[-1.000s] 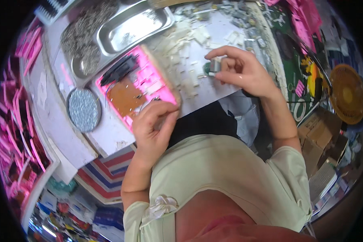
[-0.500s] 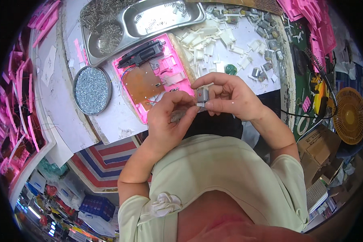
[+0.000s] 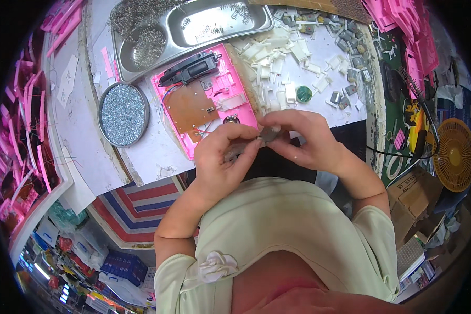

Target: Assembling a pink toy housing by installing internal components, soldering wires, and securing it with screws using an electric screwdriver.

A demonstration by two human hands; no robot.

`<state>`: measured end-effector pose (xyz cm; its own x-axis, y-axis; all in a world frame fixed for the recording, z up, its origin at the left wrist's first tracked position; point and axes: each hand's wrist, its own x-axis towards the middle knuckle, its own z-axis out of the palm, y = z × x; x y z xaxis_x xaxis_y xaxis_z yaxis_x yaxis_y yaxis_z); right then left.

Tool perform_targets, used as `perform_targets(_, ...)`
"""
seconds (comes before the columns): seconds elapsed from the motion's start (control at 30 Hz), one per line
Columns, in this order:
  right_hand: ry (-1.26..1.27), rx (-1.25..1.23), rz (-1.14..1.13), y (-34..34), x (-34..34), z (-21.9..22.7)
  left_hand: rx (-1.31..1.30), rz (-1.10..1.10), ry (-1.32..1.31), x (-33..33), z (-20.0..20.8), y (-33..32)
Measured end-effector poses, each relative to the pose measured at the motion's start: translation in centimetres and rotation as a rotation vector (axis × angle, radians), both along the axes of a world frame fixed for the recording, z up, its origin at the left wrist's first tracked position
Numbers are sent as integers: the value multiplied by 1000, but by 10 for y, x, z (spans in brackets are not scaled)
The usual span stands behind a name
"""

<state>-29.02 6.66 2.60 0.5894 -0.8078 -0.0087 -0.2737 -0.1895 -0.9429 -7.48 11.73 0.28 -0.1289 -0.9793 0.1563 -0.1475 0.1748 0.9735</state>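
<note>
I see both hands, left [image 3: 222, 157] and right [image 3: 303, 141], pinching a small grey part [image 3: 268, 135], not yet fitted to the open pink case [image 3: 204, 97] at 11 o'clock.

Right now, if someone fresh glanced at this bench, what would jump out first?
Probably the open pink casing with its brown circuit board, lying at the table's near edge just above the hands. The left hand and right hand meet below it, pinching a small grey part between their fingertips. Farther back sit a steel tray of small metal pieces and a heap of white plastic bits.
</note>
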Motion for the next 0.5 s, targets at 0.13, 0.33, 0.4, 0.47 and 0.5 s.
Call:
perform_targets(0.13, -11, -74, -37, -9, 3, 10, -317, -8, -225, 4, 2, -8)
perform_targets(0.33, -63, -475, 71, -12, 6, 2, -252, 26, -36, 9, -1, -9)
perform_targets(0.4, -66, -515, 83, -12, 7, 1, -223, 10, -57, 11, 2, -10)
perform_targets(0.47, -85, -551, 88, -12, 9, 0, -208, 1, -70, 13, 4, -11)
perform_targets(0.5, -102, -568, 87, -12, 10, -1, -209, 1, -73, 12, 4, -12)
